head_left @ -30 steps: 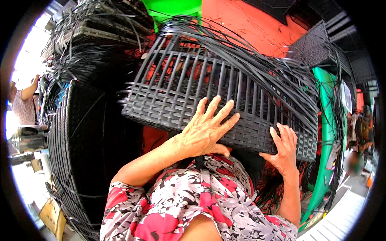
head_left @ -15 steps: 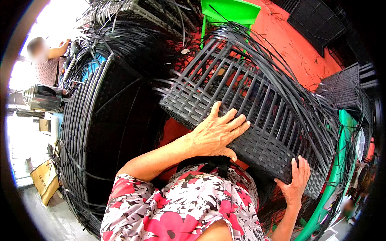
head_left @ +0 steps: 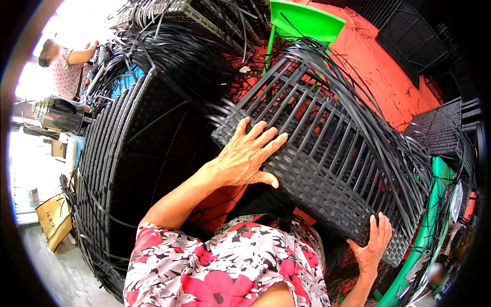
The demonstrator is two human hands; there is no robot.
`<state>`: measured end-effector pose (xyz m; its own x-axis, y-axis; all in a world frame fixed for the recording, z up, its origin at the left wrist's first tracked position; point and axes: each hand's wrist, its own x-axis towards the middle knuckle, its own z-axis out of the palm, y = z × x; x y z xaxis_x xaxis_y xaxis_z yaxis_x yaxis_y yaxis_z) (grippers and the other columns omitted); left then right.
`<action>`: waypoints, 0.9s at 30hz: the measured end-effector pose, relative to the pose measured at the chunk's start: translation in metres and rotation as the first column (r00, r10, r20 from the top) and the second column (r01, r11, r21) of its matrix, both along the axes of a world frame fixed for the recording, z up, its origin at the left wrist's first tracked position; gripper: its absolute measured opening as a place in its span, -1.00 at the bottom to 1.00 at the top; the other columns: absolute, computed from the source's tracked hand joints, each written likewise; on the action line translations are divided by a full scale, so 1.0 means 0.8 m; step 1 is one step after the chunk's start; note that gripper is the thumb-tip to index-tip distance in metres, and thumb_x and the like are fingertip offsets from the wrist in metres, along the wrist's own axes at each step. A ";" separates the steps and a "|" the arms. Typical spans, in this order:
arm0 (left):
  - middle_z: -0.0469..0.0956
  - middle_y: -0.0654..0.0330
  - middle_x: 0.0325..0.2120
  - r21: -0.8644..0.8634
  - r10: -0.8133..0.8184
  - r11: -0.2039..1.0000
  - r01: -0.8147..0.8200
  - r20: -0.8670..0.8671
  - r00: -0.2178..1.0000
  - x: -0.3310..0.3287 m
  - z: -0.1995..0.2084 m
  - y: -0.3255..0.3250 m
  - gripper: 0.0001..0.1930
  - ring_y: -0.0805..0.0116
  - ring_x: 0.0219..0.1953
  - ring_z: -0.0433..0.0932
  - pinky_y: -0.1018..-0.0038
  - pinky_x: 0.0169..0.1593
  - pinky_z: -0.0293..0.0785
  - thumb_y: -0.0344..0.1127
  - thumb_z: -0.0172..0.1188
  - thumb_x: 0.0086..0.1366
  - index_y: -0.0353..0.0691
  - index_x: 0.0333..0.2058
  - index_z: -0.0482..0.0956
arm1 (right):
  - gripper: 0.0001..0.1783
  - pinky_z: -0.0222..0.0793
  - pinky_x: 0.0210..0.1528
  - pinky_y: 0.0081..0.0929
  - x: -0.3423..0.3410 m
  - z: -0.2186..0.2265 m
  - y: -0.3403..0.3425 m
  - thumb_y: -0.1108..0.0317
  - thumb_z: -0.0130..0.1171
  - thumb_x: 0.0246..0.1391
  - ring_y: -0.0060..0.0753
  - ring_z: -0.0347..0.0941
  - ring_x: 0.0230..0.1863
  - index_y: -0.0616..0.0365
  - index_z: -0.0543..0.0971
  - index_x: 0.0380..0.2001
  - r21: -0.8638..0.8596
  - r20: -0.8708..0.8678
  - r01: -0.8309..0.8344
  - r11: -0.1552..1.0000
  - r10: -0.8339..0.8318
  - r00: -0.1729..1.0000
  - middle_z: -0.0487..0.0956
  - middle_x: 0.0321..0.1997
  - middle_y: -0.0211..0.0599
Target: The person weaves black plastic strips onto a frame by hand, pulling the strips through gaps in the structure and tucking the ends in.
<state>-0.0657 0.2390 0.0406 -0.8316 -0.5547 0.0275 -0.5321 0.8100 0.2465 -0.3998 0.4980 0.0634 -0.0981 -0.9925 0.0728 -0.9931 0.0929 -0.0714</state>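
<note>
Fingers of left hand spread apart on black woven frame | right hand at its right end, clamping unclear | frame tilted before torso | wide-set hands probably steady it

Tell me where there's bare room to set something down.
Most room: the red floor between the green chair and black panels at upper right, lightly littered. Grey floor at lower left, beside the stacked woven panels, looks open. Crowded: the wicker frame, with the left hand, right hand and loose black strips on it.
</note>
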 end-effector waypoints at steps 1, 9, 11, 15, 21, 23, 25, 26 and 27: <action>0.20 -0.04 0.19 -0.005 0.008 1.000 -0.008 -0.008 1.000 0.002 0.000 0.002 0.06 -0.05 0.24 0.11 -0.07 0.26 -0.13 0.53 -0.06 -0.07 -0.26 0.20 0.20 | 0.01 0.00 0.26 0.07 0.000 0.000 0.000 0.04 0.46 -0.49 0.14 0.13 0.25 0.06 0.30 0.15 0.002 -0.001 -0.004 1.000 0.004 1.000 0.26 0.25 -0.04; 0.31 0.07 0.16 -0.113 0.026 0.993 -0.025 0.012 1.000 0.006 -0.005 -0.025 -0.04 0.05 0.26 0.17 -0.01 0.30 -0.18 0.51 -0.18 0.02 -0.23 0.13 0.34 | -0.10 0.06 0.22 0.00 0.007 0.006 -0.011 0.02 0.45 -0.54 0.07 0.20 0.19 0.10 0.44 0.01 -0.039 0.026 0.026 0.999 -0.024 0.999 0.33 0.18 -0.09; 0.38 0.03 0.10 -0.113 0.066 0.991 -0.074 -0.074 0.995 0.013 -0.014 -0.022 -0.03 0.05 0.22 0.23 0.04 0.30 -0.11 0.52 -0.25 0.05 -0.30 0.07 0.40 | -0.09 0.07 0.20 0.00 0.003 0.006 -0.014 0.00 0.43 -0.54 0.05 0.20 0.17 0.09 0.43 0.02 -0.066 0.043 -0.004 0.998 0.007 0.999 0.32 0.15 -0.08; 0.36 0.04 0.12 -0.134 0.034 0.990 -0.044 -0.076 0.997 0.013 -0.008 -0.035 -0.09 0.07 0.25 0.21 0.13 0.32 -0.11 0.46 -0.28 0.16 -0.32 0.09 0.39 | -0.04 0.03 0.22 0.08 0.010 0.008 -0.004 -0.08 0.40 -0.47 0.10 0.15 0.18 0.08 0.37 0.10 -0.066 0.076 0.016 0.998 -0.011 0.997 0.28 0.15 -0.02; 0.39 0.01 0.08 -0.263 -0.017 0.963 -0.062 -0.289 0.957 -0.050 0.008 -0.028 -0.62 0.03 0.19 0.26 0.18 0.27 0.05 -0.31 0.16 0.17 -0.36 -0.05 0.48 | -0.07 -0.08 0.31 0.11 0.009 -0.002 0.008 -0.05 0.41 -0.36 0.18 0.03 0.27 0.06 0.35 0.14 -0.103 0.236 0.099 0.990 -0.073 0.969 0.21 0.24 0.02; 0.48 0.01 -0.06 -0.203 -0.160 0.976 0.079 -0.421 0.893 -0.121 0.026 -0.001 -0.70 0.04 0.01 0.43 0.23 0.10 0.29 -0.44 0.18 0.09 -0.36 -0.17 0.53 | -0.26 0.08 0.24 0.02 0.008 0.001 0.016 0.06 0.40 -0.29 0.09 0.14 0.23 0.13 0.46 0.02 -0.262 0.329 0.147 0.954 -0.055 0.943 0.33 0.17 -0.06; 0.52 0.04 -0.15 -0.219 -0.370 0.929 0.299 -0.512 0.775 -0.193 0.033 0.029 -0.74 0.05 -0.10 0.50 0.26 -0.03 0.40 -0.50 0.17 0.01 -0.34 -0.25 0.54 | -0.40 0.20 0.15 -0.07 -0.003 0.000 0.035 0.17 0.41 -0.29 0.02 0.28 0.12 0.17 0.52 -0.11 -0.316 0.322 0.208 0.926 -0.101 0.941 0.44 0.05 -0.11; 0.53 0.06 -0.19 -0.271 -0.494 0.869 0.414 -0.527 0.691 -0.233 0.039 0.049 -0.75 0.06 -0.15 0.52 0.27 -0.09 0.43 -0.53 0.16 -0.03 -0.33 -0.28 0.55 | -0.48 0.27 0.11 -0.11 -0.012 0.000 0.048 0.23 0.42 -0.28 -0.02 0.36 0.07 0.19 0.55 -0.18 -0.343 0.325 0.237 0.909 -0.122 0.938 0.50 -0.01 -0.14; 0.53 0.07 -0.22 -0.286 -0.546 0.836 0.468 -0.520 0.657 -0.265 0.044 0.069 -0.73 0.09 -0.16 0.51 0.27 -0.12 0.42 -0.52 0.15 -0.07 -0.32 -0.29 0.54 | -0.67 0.38 -0.04 -0.26 -0.021 0.009 0.054 0.39 0.39 -0.27 -0.14 0.49 -0.13 0.23 0.59 -0.34 -0.413 0.317 0.299 0.860 -0.172 0.933 0.59 -0.24 -0.20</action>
<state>-0.2778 0.2942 0.0759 -0.7896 -0.0110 0.6135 0.1754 0.9540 0.2430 -0.4167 0.5415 0.0709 -0.4032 -0.8019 0.4408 -0.8840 0.2168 -0.4142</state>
